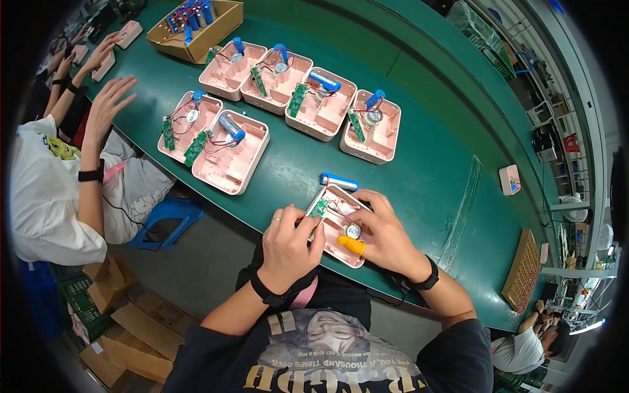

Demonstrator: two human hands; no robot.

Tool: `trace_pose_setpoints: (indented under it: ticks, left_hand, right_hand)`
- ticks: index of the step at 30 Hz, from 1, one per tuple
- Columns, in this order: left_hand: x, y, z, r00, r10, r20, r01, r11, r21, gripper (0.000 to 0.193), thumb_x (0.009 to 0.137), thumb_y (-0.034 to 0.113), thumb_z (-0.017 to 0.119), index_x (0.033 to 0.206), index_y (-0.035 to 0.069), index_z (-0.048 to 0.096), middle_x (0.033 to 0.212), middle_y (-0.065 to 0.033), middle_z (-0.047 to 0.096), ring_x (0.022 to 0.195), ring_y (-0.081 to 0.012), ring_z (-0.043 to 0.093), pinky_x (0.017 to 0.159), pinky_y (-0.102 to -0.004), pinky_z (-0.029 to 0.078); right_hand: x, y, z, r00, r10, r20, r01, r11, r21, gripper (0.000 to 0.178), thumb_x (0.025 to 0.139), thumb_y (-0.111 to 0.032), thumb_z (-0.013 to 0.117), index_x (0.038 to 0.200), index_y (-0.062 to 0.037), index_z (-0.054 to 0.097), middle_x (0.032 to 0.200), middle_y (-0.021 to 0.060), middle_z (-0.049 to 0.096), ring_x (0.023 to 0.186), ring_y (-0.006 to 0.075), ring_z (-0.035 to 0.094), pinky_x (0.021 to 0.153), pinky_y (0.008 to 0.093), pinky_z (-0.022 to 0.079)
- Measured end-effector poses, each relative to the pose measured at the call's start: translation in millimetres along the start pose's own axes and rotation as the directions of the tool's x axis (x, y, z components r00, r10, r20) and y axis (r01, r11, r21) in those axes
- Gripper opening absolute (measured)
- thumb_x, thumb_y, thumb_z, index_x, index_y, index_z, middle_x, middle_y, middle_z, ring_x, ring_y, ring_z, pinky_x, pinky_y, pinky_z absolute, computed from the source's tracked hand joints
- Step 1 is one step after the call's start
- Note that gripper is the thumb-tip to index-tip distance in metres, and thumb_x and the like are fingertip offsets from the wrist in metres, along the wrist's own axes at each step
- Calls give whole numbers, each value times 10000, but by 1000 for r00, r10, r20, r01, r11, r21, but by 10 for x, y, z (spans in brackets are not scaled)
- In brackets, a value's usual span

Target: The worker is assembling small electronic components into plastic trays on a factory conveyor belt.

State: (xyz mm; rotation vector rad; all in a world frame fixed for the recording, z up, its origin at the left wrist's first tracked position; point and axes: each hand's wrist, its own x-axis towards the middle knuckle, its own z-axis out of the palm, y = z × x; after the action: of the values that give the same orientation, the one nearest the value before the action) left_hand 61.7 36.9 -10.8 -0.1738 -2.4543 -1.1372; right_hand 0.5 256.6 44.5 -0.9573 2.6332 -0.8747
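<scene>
- Landmark: the pink work housing (335, 252), an open box, was located at the near edge of the green table (419, 190), in front of my torso.
- Left hand (288, 242): placed at the left wall of the work housing, fingers narrowed together beside the green circuit board (320, 207). I could not tell whether the fingertips pinched anything.
- Right hand (390, 239): curved over the right wall of the work housing, thumb inside in a yellow finger cot (352, 245). The thumb lay next to the round silver part (352, 230); I could not tell whether the hand gripped it.
- Blue battery (339, 182): lay just beyond the far end of the work housing.
- Four pink housings (324, 124): stood beyond the work housing, each fitted with a board and a blue cell.
- Two further housings (229, 177): stood to the left of the work housing, similarly fitted.
- Co-worker's hand (108, 105): raised, fingers spread, well left of the work housing.
</scene>
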Motion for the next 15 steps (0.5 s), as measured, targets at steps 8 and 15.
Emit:
trace_pose_setpoints:
  ticks: [8, 15]
  left_hand:
    - [0, 2, -12, 1000, -14, 4, 14, 1000, 1, 103, 848, 66, 785, 936, 21, 752, 938, -129, 600, 867, -354, 645, 890, -480, 603]
    - [24, 15, -9, 1000, -6, 15, 6, 1000, 8, 109, 848, 63, 786, 942, 19, 753, 934, -130, 600, 869, -353, 647, 891, -472, 604]
  right_hand:
    - [-5, 18, 10, 1000, 17, -20, -18, 999, -43, 483, 819, -296, 884, 1222, -63, 756, 1486, 189, 571, 1449, 436, 470, 1152, 523, 420]
    - [85, -60, -90, 998, -19, 60, 26, 993, -118, 492, 827, -325, 895, 1232, -69, 784, 1527, 186, 561, 1480, 439, 453, 1192, 541, 387]
